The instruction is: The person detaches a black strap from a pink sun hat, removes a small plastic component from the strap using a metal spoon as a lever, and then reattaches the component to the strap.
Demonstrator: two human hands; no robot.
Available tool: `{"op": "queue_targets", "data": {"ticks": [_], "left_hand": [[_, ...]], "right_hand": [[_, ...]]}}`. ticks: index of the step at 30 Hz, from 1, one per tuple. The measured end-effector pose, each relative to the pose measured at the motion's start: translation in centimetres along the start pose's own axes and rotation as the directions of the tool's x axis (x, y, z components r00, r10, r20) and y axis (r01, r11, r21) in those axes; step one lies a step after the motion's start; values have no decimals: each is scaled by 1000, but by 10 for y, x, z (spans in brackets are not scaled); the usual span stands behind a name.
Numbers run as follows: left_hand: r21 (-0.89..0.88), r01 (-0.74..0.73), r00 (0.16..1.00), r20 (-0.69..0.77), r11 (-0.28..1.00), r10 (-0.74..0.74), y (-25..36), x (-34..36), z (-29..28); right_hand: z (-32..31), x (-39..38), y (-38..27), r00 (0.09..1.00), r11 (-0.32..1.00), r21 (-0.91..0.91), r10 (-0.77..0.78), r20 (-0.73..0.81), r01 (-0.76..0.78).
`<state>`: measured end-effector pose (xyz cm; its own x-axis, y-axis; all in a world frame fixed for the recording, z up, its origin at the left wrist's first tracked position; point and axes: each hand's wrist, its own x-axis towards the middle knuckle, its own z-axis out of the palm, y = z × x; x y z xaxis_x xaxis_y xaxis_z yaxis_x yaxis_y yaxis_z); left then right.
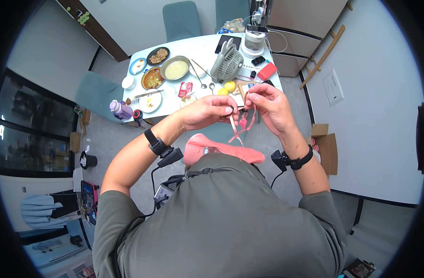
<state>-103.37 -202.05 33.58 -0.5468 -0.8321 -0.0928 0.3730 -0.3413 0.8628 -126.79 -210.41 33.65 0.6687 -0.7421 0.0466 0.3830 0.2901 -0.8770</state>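
Observation:
Both hands are raised in front of me at the near edge of the table, a small gap between them. My left hand (212, 111) is closed in a pinch on a thin pink strap (235, 125), with a small dark loop at its fingertips. My right hand (267, 104) pinches another length of pink strap, which hangs down in a twisted bunch (244, 121). Below the hands, against my front, lies a pink cloth item (221, 147) with a curved edge. Part of it is hidden by my shirt, and I cannot tell its exact kind.
The white table (175, 103) bears a large bowl (176, 68), several dishes of food, a white plate (150, 101), a grey fan (227, 62) and yellow fruit (230, 86). A purple bottle (121, 110) stands at its left edge. An open cardboard box (325, 148) is at right.

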Motion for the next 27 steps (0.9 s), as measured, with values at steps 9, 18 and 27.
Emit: {"op": "queue_targets", "data": {"ticks": [9, 18, 27], "left_hand": [[286, 17, 975, -219, 958, 48, 6, -34, -10], [387, 40, 990, -140, 921, 16, 2, -30, 2], [333, 166, 930, -366, 928, -35, 13, -67, 9]], "right_hand": [[-37, -15, -1, 985, 928, -337, 171, 1, -161], [15, 12, 21, 843, 533, -671, -173, 510, 515], [25, 16, 17, 905, 719, -694, 282, 318, 20]]}}
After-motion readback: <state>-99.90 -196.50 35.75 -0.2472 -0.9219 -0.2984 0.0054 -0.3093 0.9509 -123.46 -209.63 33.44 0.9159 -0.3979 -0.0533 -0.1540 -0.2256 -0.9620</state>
